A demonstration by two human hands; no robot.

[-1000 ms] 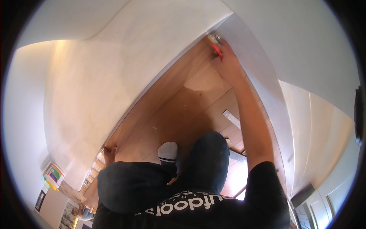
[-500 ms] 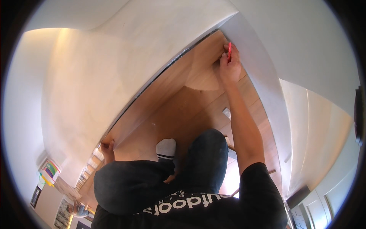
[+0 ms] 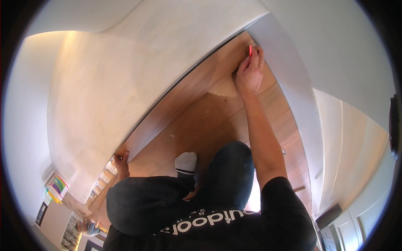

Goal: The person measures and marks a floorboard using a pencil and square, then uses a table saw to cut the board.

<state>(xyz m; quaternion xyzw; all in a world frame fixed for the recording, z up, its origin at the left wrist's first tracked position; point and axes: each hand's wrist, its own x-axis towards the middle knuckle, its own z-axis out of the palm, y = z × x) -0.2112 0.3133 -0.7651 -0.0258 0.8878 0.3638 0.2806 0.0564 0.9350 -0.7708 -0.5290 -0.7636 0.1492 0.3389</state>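
Observation:
A long wood-coloured board leans on its edge along the foot of the pale wall, running from near left to the far corner. At its near end my left hand is closed, with the fingers at the board's end and top edge. My right hand is at the far end by the corner, fingers bent round a thin red pen-like stick. The stick's tip is close to the board's end; whether it touches I cannot tell.
Wood-plank floor lies under me, with my socked foot near the board. White walls meet at the far corner. At lower left are a white tub, a row of pale blocks and another person farther off.
The dark gap between the board's top edge and the wall looks narrower. My right hand has shifted slightly left and turned, tilting the red stick. My left hand stays at the near end.

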